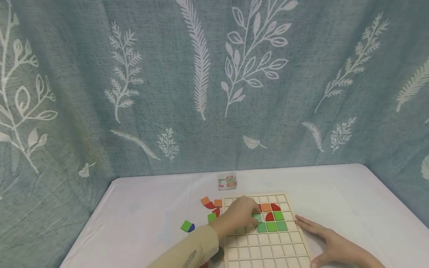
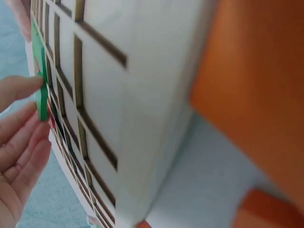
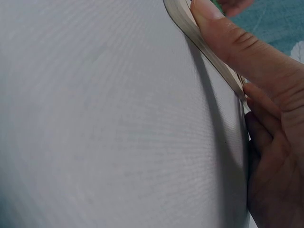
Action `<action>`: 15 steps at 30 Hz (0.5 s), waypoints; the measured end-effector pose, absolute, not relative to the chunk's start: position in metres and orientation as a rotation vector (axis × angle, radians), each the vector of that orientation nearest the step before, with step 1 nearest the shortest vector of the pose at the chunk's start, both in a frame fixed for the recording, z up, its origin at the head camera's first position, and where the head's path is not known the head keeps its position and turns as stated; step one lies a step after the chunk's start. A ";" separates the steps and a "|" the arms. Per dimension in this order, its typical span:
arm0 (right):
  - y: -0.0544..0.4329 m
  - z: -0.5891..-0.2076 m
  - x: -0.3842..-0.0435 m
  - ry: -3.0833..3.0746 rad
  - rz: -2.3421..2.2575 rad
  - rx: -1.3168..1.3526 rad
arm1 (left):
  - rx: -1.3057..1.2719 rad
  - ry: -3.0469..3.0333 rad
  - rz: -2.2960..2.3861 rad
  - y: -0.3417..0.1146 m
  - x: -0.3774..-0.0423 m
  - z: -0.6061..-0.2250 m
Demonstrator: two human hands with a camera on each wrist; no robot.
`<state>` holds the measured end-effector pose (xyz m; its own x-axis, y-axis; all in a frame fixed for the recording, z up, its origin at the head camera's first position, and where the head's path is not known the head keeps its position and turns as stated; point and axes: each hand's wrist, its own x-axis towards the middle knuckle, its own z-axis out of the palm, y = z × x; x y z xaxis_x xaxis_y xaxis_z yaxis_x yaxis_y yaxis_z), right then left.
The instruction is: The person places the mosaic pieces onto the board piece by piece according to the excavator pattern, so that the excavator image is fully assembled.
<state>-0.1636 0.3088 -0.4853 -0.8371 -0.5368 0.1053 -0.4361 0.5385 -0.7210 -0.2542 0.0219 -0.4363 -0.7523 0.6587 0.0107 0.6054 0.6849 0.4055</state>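
Observation:
My left hand (image 1: 242, 213) reaches over a pale wooden grid board (image 1: 249, 253) and pinches a green tile (image 2: 42, 107) between thumb and fingers. The tile is right at the grid, beside a cluster of set tiles. These include an orange tile (image 1: 266, 207), a red quarter-circle tile (image 1: 275, 207) and several green tiles (image 1: 272, 226). My right hand (image 1: 330, 243) rests along the board's right edge, fingers extended. In the right wrist view its thumb (image 3: 237, 42) touches the board's rim.
Loose tiles lie left of the board, among them a green and blue one (image 1: 186, 226), an orange one (image 1: 205, 201) and a green one (image 1: 212, 217). A small pattern card (image 1: 227, 181) lies behind the board on the white tabletop (image 1: 151, 201). A patterned curtain (image 1: 161, 74) hangs behind.

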 end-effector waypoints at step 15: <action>0.308 -0.484 -0.161 2.654 -1.196 -0.865 | 1.090 2.776 0.552 0.029 -0.253 -0.438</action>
<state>-0.1608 0.3079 -0.4842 -0.8327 -0.5376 0.1326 -0.4555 0.5289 -0.7160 -0.2529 0.0291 -0.4381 -0.7366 0.6756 0.0311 0.6360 0.6764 0.3714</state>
